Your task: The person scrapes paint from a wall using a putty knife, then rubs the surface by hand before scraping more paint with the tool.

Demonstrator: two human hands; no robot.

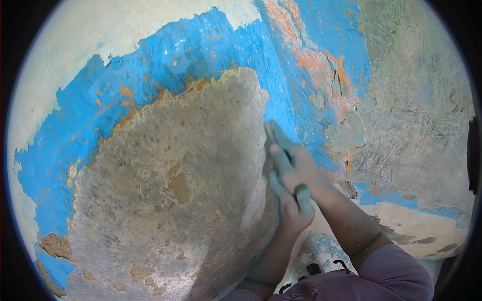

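My right hand [296, 168] is at the inner edge of the wall, its fingers pointing up along the line where grey bare plaster [181, 165] meets blue paint [278, 100]. Those fingers are close together, and whatever may lie under them is hidden. Just below, my left hand [293, 208] is closed, with its thumb up near the heel of the right hand. What it grips, if anything, does not show. Pale bluish dust coats the fingers of both hands.
Whitish paint [100, 30] with a ragged edge borders the blue band at the upper left. The adjoining wall on the right has orange patches [321, 65], a crack [337, 83] and rough grey plaster [411, 130]. A pale, stained surface [416, 228] lies low on the right.
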